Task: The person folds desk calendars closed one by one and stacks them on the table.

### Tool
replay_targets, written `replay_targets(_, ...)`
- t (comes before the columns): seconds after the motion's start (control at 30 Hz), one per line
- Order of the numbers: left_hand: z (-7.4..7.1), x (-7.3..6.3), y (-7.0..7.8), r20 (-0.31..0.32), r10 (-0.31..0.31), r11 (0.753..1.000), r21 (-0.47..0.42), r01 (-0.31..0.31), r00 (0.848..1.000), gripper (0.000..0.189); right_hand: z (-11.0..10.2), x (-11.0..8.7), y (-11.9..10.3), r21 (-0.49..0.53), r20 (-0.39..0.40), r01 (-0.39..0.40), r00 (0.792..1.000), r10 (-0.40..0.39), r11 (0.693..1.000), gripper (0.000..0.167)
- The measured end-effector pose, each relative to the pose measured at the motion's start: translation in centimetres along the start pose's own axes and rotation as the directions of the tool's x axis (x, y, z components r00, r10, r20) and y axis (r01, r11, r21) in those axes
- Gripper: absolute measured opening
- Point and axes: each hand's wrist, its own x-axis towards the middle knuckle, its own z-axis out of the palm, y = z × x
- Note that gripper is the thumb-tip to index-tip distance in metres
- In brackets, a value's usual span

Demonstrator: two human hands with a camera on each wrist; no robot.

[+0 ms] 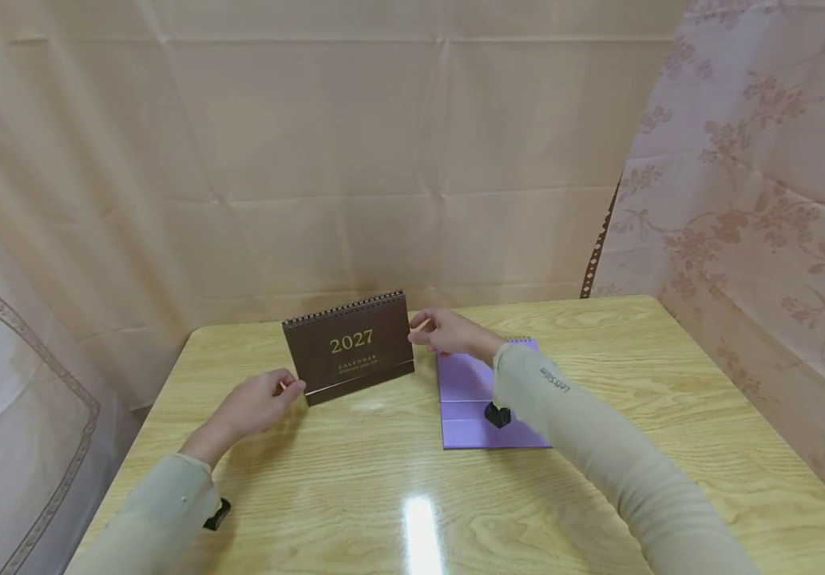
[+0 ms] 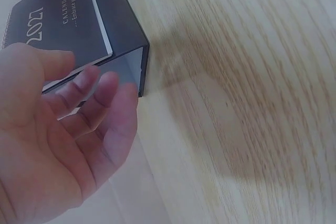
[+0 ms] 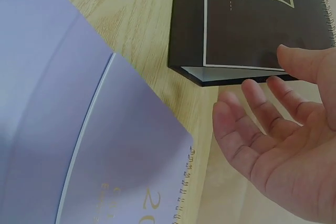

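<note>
A brown 2027 desk calendar [image 1: 351, 351] with spiral binding along its top stands propped like a tent on the wooden table. My left hand [image 1: 257, 402] is at its lower left corner, fingers loosely bent; in the left wrist view the thumb [image 2: 58, 64] overlaps the cover's edge. At the other side edge is my right hand [image 1: 448, 331], its thumb [image 3: 296, 61] over the cover and its fingers bent beside the edge. Whether the fingertips touch the calendar is hard to tell. A purple spiral calendar [image 1: 466, 383] lies flat below my right forearm, partly hidden by it.
The wooden table [image 1: 354, 495] has rounded far corners and a bright light reflection near its front. A beige curtain [image 1: 326, 160] hangs behind it, and a floral curtain [image 1: 779, 200] hangs along the right side. Black wrist devices [image 1: 498, 414] sit under the sleeves.
</note>
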Motion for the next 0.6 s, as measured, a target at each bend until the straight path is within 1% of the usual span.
replay_targets(0.2,0.1,0.1,-0.3,-0.016,-0.014,1.0,0.007,0.014,1.0,0.035,0.2,0.2,0.1,0.011,0.009,-0.003,1.0,0.003,1.0,0.039)
replay_targets(0.4,0.3,0.5,-0.3,-0.041,-0.002,1.0,0.024,0.003,0.999,0.043,0.6,0.3,0.1,0.004,-0.002,0.017,1.0,-0.017,1.0,0.037)
replay_targets(0.53,0.6,0.7,-0.1,-0.078,0.008,0.999,0.042,-0.005,0.997,0.042,1.1,0.7,0.5,0.002,-0.032,0.054,0.998,-0.054,0.999,0.035)
replay_targets(0.6,0.8,0.7,0.2,-0.1,0.018,0.998,0.054,-0.012,0.995,0.04,1.4,1.0,0.8,-0.019,-0.048,0.084,0.995,-0.084,0.996,0.033)
